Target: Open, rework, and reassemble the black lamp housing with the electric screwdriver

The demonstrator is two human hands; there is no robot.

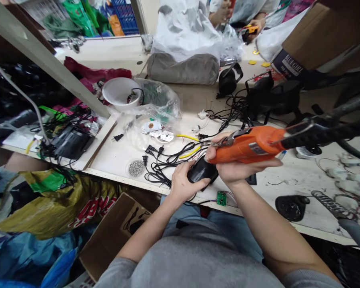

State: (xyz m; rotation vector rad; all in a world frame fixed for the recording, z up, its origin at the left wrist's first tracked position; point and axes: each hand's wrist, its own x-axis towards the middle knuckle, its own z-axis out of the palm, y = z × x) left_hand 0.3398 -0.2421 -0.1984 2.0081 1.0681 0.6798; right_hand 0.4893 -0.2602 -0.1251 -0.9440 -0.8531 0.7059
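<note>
My right hand [234,170] is wrapped round an orange electric screwdriver [249,146], its cord end pointing right. The tool's tip lies toward a black plastic housing [202,172], but my fingers hide whether it touches. Holding that housing down near the table's front edge is my left hand [183,182], thumb across its near side. Black cords with plugs [160,170] lie left of the housing. Beyond it are two yellow tubes [189,152]. A small green circuit board [221,198] with wires sits at the table edge by my right forearm.
A round dish of screws [136,168] stands left of the cords. Behind it are a white bowl [120,94] and clear plastic bags. Black lamp-like housings [229,80] and tangled cables lie at back right. An open cardboard box [114,236] is below the table. Another person's hands work across the bench.
</note>
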